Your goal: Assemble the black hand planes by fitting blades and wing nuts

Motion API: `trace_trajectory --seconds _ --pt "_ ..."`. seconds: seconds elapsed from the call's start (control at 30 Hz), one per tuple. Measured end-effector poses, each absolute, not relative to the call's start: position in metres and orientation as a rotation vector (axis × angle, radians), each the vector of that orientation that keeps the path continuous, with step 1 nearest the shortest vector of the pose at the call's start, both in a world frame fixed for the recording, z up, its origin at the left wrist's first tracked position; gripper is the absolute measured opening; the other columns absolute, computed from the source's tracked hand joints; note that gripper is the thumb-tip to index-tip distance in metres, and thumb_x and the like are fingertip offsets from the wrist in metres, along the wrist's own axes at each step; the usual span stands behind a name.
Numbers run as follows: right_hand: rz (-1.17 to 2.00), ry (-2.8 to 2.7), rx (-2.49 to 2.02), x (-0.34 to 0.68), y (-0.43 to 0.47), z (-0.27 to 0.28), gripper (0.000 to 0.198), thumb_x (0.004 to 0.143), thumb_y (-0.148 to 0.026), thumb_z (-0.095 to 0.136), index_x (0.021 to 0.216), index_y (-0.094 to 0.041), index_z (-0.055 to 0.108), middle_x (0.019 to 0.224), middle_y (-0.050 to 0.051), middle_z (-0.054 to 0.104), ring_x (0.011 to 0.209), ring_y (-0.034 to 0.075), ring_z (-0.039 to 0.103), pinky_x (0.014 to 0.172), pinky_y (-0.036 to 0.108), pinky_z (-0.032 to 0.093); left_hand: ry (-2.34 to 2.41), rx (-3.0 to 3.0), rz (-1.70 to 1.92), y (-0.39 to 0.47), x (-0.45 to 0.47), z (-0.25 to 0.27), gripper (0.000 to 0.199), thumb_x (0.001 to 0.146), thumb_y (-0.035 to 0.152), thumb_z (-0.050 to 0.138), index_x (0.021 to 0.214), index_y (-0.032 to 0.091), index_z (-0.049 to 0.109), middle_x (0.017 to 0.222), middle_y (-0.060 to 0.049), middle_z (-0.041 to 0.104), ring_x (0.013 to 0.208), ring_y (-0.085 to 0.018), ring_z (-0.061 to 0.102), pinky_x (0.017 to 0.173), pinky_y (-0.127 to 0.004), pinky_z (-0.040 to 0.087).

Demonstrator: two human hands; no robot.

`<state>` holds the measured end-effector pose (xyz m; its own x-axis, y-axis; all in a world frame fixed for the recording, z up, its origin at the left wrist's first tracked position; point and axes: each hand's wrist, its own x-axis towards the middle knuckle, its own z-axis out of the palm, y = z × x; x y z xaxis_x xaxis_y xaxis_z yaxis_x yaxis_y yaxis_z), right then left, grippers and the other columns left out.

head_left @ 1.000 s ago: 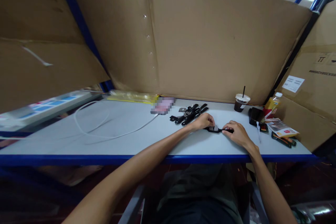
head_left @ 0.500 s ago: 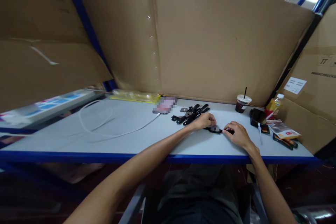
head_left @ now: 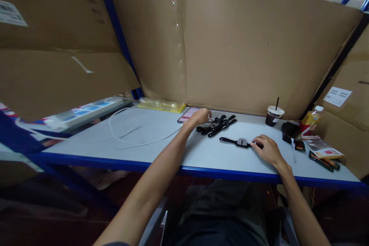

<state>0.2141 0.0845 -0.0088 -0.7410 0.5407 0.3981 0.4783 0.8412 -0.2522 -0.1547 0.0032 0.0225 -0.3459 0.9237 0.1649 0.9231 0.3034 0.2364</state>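
Note:
A black spokeshave [head_left: 242, 143] with a grey blade plate and a small knob lies across the tabletop in front of me. My right hand [head_left: 268, 149] closes its fingers on the tool's right handle, while the left handle is uncovered. Behind and to the left is a heap of several black spokeshaves [head_left: 220, 127], their handles crossing. My left hand [head_left: 200, 117] is at the heap's back left edge, fingers bent together over small metal pieces. What these fingertips hold, if anything, I cannot make out.
A phone [head_left: 185, 115] with a white cable [head_left: 150, 145] lies behind my left wrist. Yellow-edged clear packaging [head_left: 161, 105] is at the back. On the right stand an iced drink cup [head_left: 273, 116] and a bottle [head_left: 312, 121], near a snack packet [head_left: 323, 147]. Cardboard walls surround the table.
My left hand has left the spokeshave and moved back and left to the heap's edge, covering the loose metal plate there. My right hand stays on the handle. The view has shifted left.

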Motion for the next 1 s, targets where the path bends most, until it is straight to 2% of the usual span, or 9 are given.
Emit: trace_trajectory --seconds 0.17,0.43,0.67,0.83,1.0 --pt "0.183 -2.555 -0.754 0.214 0.085 -0.009 0.021 0.096 -0.036 0.057 0.093 -0.024 0.074 0.090 0.004 0.067 0.085 0.020 0.061 0.076 0.030 0.042 2.471 1.813 0.333 0.003 -0.152 0.019 0.032 0.073 0.008 0.063 0.096 0.023 0.080 0.082 -0.005 0.076 0.079 -0.019 0.067 0.067 -0.022 0.043" --pt "0.188 -2.563 -0.769 0.214 0.084 -0.008 0.021 0.096 -0.036 0.057 0.093 -0.024 0.074 0.090 0.004 0.067 0.085 0.020 0.061 0.077 0.030 0.042 2.477 1.876 0.264 0.006 -0.148 0.015 0.027 0.075 0.010 0.062 0.094 0.019 0.079 0.094 -0.012 0.077 0.083 -0.022 0.069 0.072 -0.025 0.046" --pt "0.183 -2.567 -0.757 0.214 0.085 -0.008 0.020 0.095 -0.035 0.058 0.093 -0.024 0.075 0.089 0.004 0.067 0.085 0.020 0.061 0.076 0.029 0.041 2.535 1.818 0.310 0.003 -0.157 0.018 0.021 0.076 0.010 0.060 0.085 0.013 0.078 0.092 -0.016 0.077 0.082 -0.022 0.069 0.070 -0.025 0.045" --pt "0.182 -2.561 -0.767 0.215 0.085 -0.010 0.020 0.096 -0.036 0.058 0.094 -0.024 0.074 0.091 0.004 0.067 0.087 0.019 0.061 0.077 0.029 0.042 2.475 1.876 0.470 0.003 -0.156 0.027 0.026 0.077 0.008 0.057 0.091 0.015 0.078 0.100 -0.011 0.077 0.090 -0.019 0.068 0.073 -0.022 0.045" --pt "0.178 -2.564 -0.774 0.214 0.086 -0.011 0.019 0.095 -0.036 0.059 0.093 -0.024 0.074 0.090 0.004 0.067 0.087 0.020 0.061 0.078 0.030 0.042 2.143 2.055 0.561 0.010 -0.120 0.026 0.023 0.076 0.010 0.057 0.088 0.015 0.077 0.086 -0.005 0.076 0.079 -0.016 0.067 0.069 -0.023 0.045"
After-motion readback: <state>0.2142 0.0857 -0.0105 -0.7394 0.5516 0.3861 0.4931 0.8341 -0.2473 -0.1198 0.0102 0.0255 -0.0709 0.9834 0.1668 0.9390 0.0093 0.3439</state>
